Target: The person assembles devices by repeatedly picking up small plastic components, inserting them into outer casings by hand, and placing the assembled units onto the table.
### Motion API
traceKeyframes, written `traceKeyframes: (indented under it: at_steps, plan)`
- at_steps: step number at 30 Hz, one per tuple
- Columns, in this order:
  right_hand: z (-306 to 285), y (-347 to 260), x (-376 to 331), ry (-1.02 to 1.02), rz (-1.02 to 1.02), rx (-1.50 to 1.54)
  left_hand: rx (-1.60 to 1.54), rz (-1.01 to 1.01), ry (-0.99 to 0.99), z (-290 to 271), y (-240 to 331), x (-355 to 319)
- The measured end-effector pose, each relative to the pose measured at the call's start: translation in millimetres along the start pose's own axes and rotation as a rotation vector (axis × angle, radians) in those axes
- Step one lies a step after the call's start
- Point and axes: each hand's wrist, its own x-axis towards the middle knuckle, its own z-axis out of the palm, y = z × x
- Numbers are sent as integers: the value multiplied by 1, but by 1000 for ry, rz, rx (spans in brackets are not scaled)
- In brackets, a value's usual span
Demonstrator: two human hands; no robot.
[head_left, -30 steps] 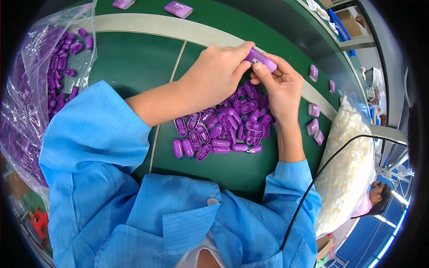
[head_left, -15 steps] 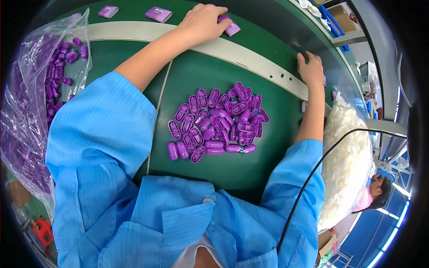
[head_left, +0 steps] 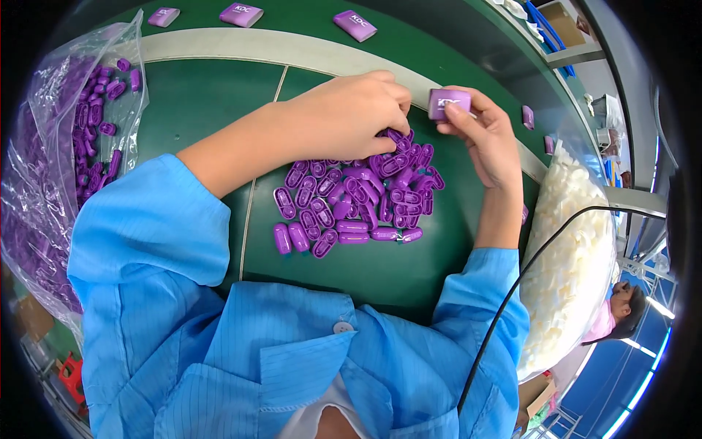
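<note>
Between the thumb and fingers of my right hand [head_left: 486, 135] is a lilac case [head_left: 449, 104], a flat rounded piece with white print, held up beyond the right side of the pile. My left hand [head_left: 358, 113] reaches over the far edge of a heap of purple oval caps [head_left: 358, 194]. Its thumb and fingertips close on one purple oval cap [head_left: 397, 139], partly covered by the fingers. Many caps lie hollow side up, others show their smooth backs. The left hand hides some of the far caps.
More lilac cases [head_left: 355, 25] lie along the far green strip, beyond a pale curved rail [head_left: 241, 47]. A clear bag of purple caps [head_left: 51, 168] stands at the left, a bag of white pieces [head_left: 567, 271] at the right. A black cable [head_left: 504, 300] crosses my right sleeve.
My left hand has left a lilac case on the far strip and come back to the heap. My right hand has brought a case in from the far right. The cases on the strip shifted left.
</note>
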Motion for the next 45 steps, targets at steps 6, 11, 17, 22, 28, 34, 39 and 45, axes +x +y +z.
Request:
traceKeyframes:
  at_steps: [6, 11, 17, 22, 28, 34, 39, 45]
  plan:
    - [23, 1, 10, -106, 40, 213, -345, -496, 199, -16, -18, 3]
    - [53, 11, 18, -9, -80, 105, -622, -576, 254, -9, -26, 0]
    - [52, 16, 16, 75, -138, 46, -794, -573, 205, -6, -26, -2]
    - [51, 13, 12, 78, -120, 77, -733, -582, 211, -10, -18, 0]
    - [48, 16, 14, 42, -73, 153, -713, -500, 324, 0, -20, -3]
    - [53, 19, 10, 110, -155, 140, -800, -506, 342, 4, -20, -4]
    - [61, 17, 6, 178, -246, 95, -453, -487, 388, 3, 0, -5]
    - [70, 13, 2, 200, -297, 28, -82, -361, 505, 14, 19, -7]
